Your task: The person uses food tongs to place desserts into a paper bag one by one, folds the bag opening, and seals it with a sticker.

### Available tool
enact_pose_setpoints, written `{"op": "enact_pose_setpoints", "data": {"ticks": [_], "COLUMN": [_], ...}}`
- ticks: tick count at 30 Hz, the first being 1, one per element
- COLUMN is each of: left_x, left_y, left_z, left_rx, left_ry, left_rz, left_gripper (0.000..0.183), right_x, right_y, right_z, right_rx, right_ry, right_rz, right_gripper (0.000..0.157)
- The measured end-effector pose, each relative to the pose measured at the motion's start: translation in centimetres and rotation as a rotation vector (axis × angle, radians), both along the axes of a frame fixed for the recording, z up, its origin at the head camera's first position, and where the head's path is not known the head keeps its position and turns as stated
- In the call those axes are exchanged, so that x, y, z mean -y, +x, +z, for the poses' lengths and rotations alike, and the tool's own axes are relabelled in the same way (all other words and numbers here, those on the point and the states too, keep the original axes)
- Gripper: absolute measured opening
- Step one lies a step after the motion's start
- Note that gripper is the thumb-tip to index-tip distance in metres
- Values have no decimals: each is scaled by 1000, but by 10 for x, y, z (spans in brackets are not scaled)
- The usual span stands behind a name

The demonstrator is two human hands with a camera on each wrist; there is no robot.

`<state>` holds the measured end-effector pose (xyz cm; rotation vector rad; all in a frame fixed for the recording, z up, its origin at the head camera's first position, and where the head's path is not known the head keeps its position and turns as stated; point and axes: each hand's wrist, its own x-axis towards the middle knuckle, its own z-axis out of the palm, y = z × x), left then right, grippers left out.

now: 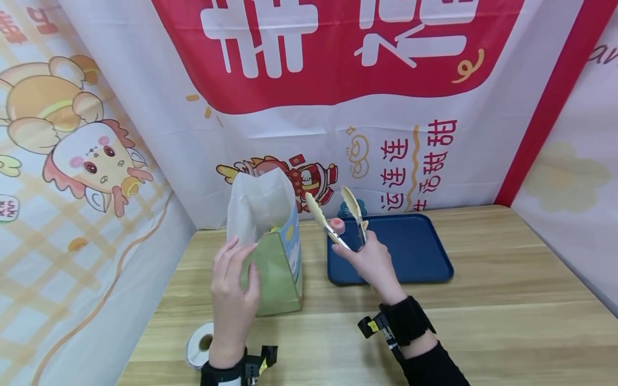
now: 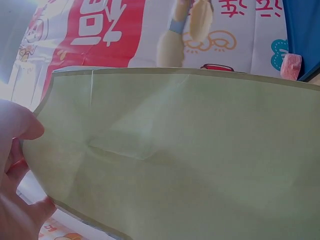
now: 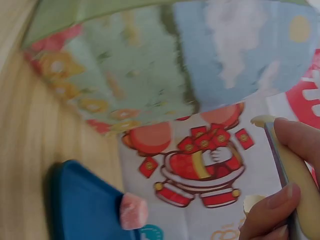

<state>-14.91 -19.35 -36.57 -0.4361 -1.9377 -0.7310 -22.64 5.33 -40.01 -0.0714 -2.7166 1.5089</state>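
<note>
A green paper bag [image 1: 277, 273] with a white inner lining stands upright on the table, its printed side facing right. My left hand [image 1: 234, 289] holds the bag's near rim, with the thumb on the green outer panel in the left wrist view. Something yellow-green shows just inside the mouth; the rest of the contents is hidden. My right hand [image 1: 374, 262] grips a pair of tongs [image 1: 318, 214] with cream tips, which point up and spread apart, with nothing between them. Close by, a pink piece [image 3: 133, 211] sits at the far left corner of a dark blue tray [image 1: 410, 252].
A white roll [image 1: 195, 348] lies on the wooden table [image 1: 507, 321] beside my left wrist. Printed cloth [image 1: 362, 123] hangs behind the table and along both sides. The tray stands to the right of the bag, near the back edge.
</note>
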Motion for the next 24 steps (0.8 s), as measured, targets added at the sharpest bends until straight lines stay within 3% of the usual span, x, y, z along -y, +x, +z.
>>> {"op": "enact_pose_setpoints", "data": {"ticks": [11,24], "left_x": [1,0], "left_y": [0,0], "left_z": [-1,-2], "left_rx": [-22,-24], "left_ry": [-1,-2], "left_rz": [1,0], "left_gripper": [31,31], "right_x": [4,-5], "right_y": [-16,-40], "right_z": [-29,-61], "right_rx": [25,149], "right_ry": [37,38], "right_rz": [-12,-17], "right_gripper": [87,92]}}
